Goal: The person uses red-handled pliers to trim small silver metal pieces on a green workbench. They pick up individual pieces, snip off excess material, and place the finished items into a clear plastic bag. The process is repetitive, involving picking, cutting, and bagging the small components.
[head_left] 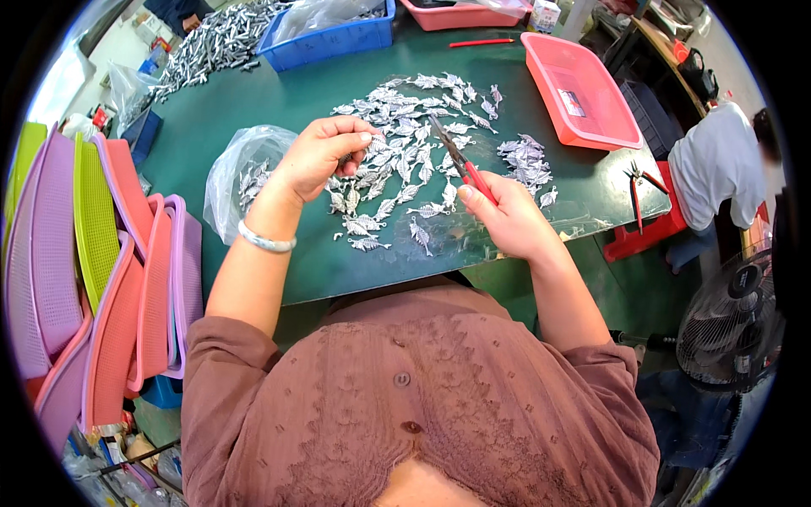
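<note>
My left hand (325,154), raised over the table, pinches a small silver fish-shaped metal piece (376,144) between thumb and forefinger; the fingers partly hide it. My right hand (509,218) is closed round the red handles of a pair of pliers (480,183). Their dark jaws point up and to the left, apart from the pinched piece. Beneath and between both hands lies a loose spread of similar silver fish-shaped pieces (397,106). A smaller heap of them (525,160) sits right of the pliers. Beside my left wrist, a clear plastic bag (226,173) contains more.
On the green table (312,275) stand a pink tray (621,127) at right and a blue bin (329,52) behind. Metal parts (215,42) pile up far left. Red-handled cutters (636,198) lie near the right edge. Stacked baskets (106,270), a fan (731,317) and a seated person (718,165) flank me.
</note>
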Tool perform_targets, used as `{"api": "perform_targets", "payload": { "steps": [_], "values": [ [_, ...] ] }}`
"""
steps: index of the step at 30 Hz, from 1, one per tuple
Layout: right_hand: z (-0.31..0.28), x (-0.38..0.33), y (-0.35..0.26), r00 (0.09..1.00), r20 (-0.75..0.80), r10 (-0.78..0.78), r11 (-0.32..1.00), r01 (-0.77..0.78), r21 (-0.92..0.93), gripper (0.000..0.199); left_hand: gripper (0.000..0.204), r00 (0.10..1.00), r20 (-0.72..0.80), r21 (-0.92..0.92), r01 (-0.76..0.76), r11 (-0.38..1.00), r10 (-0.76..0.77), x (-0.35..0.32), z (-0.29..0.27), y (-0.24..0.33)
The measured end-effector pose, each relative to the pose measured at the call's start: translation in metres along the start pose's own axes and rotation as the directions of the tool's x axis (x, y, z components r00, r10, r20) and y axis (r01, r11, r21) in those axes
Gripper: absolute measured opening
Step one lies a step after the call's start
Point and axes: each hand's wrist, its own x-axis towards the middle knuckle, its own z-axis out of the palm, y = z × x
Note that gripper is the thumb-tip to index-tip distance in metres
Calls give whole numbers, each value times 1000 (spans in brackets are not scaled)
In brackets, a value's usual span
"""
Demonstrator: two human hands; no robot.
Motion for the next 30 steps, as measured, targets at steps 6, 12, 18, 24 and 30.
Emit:
{"api": "perform_targets", "payload": {
  "steps": [6,12,18,24,30],
  "values": [
    [4,-8,6,1000,20,-15,998,14,56,31,17,970,243,194,-31,981,-17,-3,2,17],
    [13,-10,13,998,38,-57,979,48,196,28,18,933,350,261,-13,965,-82,-1,7,19],
    [10,-13,11,999,31,-27,981,20,194,26,18,905,396,379,-9,925,-154,0,5,13],
    [1,-18,16,998,55,11,982,-22,189,25,23,824,514,631,-176,756,-238,2,19,-18],
    [-3,-19,30,999,-29,-27,973,33,227,25,22,926,346,761,-183,623,-151,6,30,-14]
  ]
}}
